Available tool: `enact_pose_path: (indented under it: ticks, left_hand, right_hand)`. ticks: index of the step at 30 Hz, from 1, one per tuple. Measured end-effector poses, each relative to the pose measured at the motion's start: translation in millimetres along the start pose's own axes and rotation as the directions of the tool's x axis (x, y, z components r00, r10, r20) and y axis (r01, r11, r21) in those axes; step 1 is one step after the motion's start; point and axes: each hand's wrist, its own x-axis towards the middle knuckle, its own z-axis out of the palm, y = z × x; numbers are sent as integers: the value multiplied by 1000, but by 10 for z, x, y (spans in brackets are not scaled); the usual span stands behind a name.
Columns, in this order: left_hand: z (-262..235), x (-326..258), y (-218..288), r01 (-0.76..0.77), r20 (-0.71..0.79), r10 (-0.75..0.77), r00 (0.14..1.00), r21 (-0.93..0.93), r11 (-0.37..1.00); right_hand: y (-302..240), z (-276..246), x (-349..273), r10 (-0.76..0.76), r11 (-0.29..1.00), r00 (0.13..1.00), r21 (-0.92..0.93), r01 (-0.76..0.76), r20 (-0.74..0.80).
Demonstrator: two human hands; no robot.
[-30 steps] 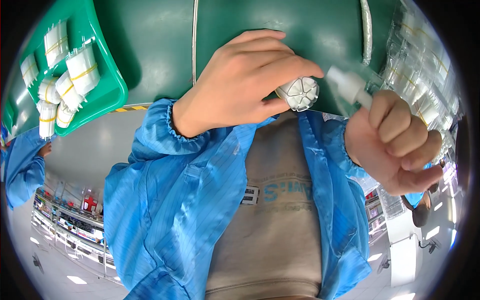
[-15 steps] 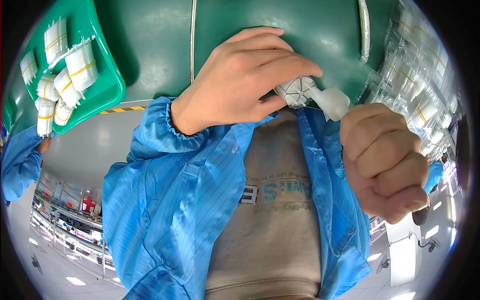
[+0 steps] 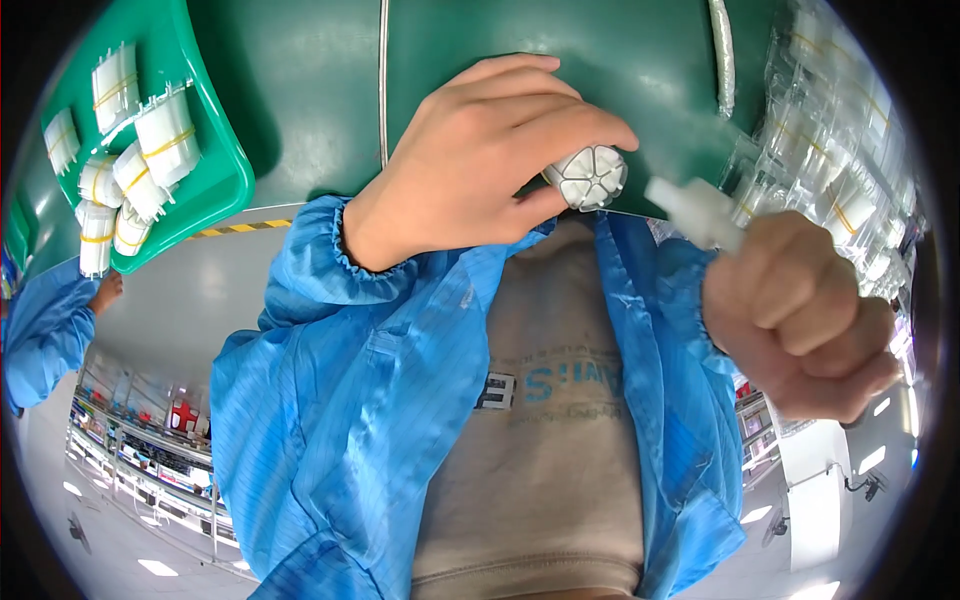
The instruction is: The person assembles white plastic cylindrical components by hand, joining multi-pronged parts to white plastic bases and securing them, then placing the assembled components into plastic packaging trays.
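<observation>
My left hand [image 3: 500, 155] curls around a short round bundle of white plastic strips [image 3: 588, 178], gripping it between thumb and fingers. The bundle's end faces right and shows several wedge-shaped segments in a circle. To the right, my right hand [image 3: 795, 315] is closed in a fist on a white blunt-ended tool [image 3: 692, 210]. Motion blurs this tool, and the fist hides its handle, so its exact kind does not show. A gap separates its tip from the bundle's end.
On the left, a green tray [image 3: 238, 180] bears several white bundles with yellow bands. Similar banded pieces in clear plastic packaging [image 3: 840, 150] pile up at right. A white cord [image 3: 722, 60] lies across the green table [image 3: 300, 90]. Another person's blue sleeve [image 3: 50, 335] shows at far left.
The white tool has come away from the bundle's end, moving right with my right hand. My left hand stays nearly in place around the bundle.
</observation>
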Motion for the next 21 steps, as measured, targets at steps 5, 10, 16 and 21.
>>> enact_pose_path:
  ticks: [5,10,16,21]
  left_hand:
    - [-75,43,-2,-14,40,14,999,2,1000]
    - [-67,52,14,40,-9,-41,999,-50,998]
    - [-91,28,16,48,74,-50,996,35,998]
    - [-83,36,1,59,55,-60,997,17,998]
  right_hand:
    - [-190,-139,29,84,990,980,-93,-103,-182]
    - [314,-75,-66,-26,899,919,-411,-151,-393]
    - [651,-147,-311,-176,656,863,-710,-257,-474]
    - [479,-254,-247,-26,998,933,-59,5,-359]
